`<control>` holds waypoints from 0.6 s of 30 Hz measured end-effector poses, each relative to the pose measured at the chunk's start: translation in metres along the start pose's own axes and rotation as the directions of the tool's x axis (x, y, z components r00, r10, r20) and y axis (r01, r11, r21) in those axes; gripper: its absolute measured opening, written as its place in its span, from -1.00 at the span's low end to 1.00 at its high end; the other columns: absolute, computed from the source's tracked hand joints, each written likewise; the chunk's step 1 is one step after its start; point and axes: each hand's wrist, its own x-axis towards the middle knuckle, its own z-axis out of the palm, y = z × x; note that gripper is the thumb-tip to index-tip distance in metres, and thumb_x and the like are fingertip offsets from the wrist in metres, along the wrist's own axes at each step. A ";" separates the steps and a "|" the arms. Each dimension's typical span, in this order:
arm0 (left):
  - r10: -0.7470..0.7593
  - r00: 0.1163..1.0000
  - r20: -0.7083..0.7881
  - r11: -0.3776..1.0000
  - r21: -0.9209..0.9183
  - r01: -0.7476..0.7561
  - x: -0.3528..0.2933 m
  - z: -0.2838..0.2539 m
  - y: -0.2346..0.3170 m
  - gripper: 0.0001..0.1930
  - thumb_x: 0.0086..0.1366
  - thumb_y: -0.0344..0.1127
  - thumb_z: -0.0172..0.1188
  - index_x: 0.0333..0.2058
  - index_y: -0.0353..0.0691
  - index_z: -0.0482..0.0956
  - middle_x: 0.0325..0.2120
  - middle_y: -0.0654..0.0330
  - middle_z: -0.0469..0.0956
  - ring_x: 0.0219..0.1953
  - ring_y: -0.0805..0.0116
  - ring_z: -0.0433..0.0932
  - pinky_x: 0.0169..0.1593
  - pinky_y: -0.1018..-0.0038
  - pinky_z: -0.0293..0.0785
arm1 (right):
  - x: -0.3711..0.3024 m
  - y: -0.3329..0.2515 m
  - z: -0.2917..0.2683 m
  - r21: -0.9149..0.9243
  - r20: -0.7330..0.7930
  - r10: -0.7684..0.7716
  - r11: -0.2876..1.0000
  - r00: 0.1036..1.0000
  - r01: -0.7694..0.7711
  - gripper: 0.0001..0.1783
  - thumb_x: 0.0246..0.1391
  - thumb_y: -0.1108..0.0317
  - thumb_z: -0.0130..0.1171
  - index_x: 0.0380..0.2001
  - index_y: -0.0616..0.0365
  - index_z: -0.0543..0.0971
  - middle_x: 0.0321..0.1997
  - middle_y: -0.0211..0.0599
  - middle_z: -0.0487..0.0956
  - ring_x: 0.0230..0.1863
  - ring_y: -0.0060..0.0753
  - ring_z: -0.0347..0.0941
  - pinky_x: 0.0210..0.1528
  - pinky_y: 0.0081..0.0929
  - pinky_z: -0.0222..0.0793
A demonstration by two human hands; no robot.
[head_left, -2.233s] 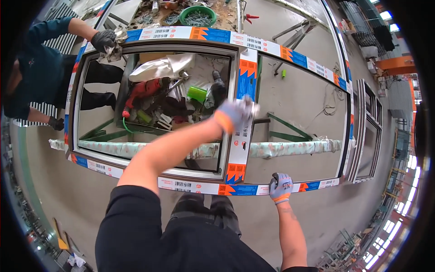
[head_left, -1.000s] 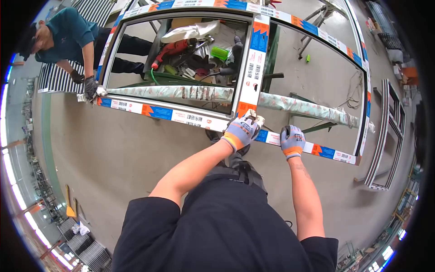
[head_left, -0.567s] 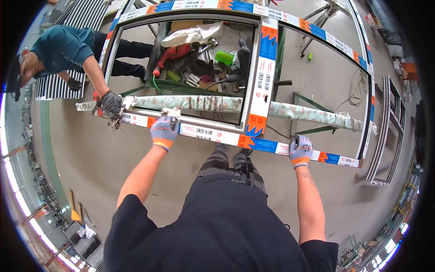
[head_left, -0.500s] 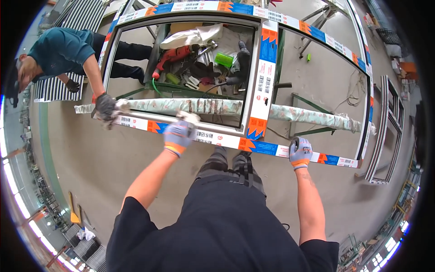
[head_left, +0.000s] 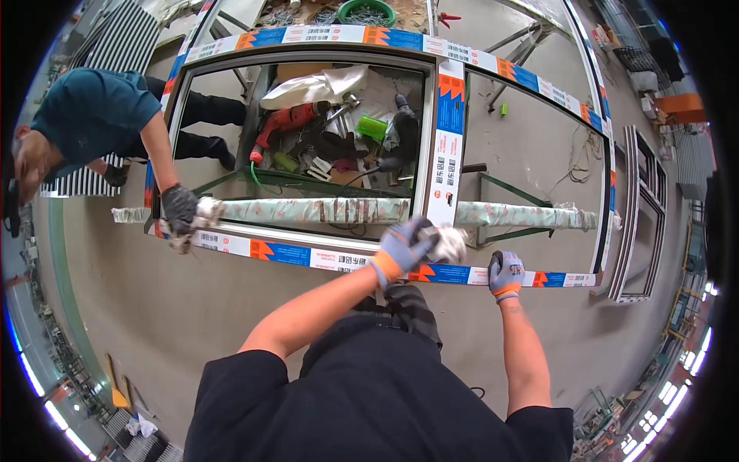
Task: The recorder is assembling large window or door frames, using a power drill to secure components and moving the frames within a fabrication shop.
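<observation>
A large window frame [head_left: 231,243], taped in white, blue and orange, lies across supports in front of me. My left hand [head_left: 400,251], in a grey and orange glove, is closed round a whitish rag [head_left: 449,245]. It has the rag at the foot of the frame's upright bar [head_left: 445,165], by the near rail. Further right, my right hand [head_left: 506,274] grips the near rail, its fingers wrapped over the edge. At the near left corner a co-worker's dark-gloved hand [head_left: 181,208] holds another rag [head_left: 206,212].
Below the frame runs a padded, wrapped support bar [head_left: 300,209]. Seen through the left opening, a tool tray [head_left: 262,100] holds a red power tool [head_left: 286,123] and a green object [head_left: 372,127]. Another frame [head_left: 637,223] stands at the right. A green basket [head_left: 368,11] is at the far side.
My left hand has moved right with the rag, along the near rail to the upright bar. My right hand keeps its hold. The co-worker's gloved hand has shifted only slightly relative to the frame.
</observation>
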 end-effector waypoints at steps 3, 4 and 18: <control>-0.001 0.909 -0.416 0.918 -0.360 -0.163 0.056 -0.046 -0.045 -0.73 0.26 -0.21 0.24 -0.16 -0.24 0.50 -0.47 0.18 0.56 -0.32 0.37 0.56 -0.20 0.43 0.48 | -0.001 -0.001 -0.004 0.005 -0.028 -0.017 1.000 0.999 0.017 -0.81 0.03 0.28 0.07 -0.33 0.10 0.57 -0.30 -0.12 0.57 -0.18 0.00 0.47 -0.07 -0.15 0.35; -0.092 0.887 -0.453 0.890 -0.438 -0.131 0.084 -0.063 -0.063 -0.73 0.26 -0.24 0.25 -0.17 -0.26 0.50 -0.48 0.22 0.55 -0.33 0.41 0.54 -0.19 0.43 0.48 | -0.002 0.002 -0.003 0.005 -0.036 -0.006 1.000 0.999 0.006 -0.81 0.03 0.28 0.07 -0.33 0.10 0.57 -0.30 -0.12 0.57 -0.18 0.00 0.47 -0.07 -0.15 0.35; -0.102 0.646 -0.757 0.967 -0.227 -0.113 0.339 -0.209 -0.152 -0.47 0.06 0.09 0.32 -0.23 -0.33 0.61 -0.30 -0.07 0.66 -0.22 -0.11 0.60 -0.11 0.25 0.47 | 0.027 -0.015 0.014 0.091 -0.064 -0.090 0.991 0.994 0.095 -0.80 -0.05 0.23 0.15 -0.37 0.08 0.53 -0.32 -0.19 0.55 -0.20 -0.08 0.46 -0.09 -0.20 0.33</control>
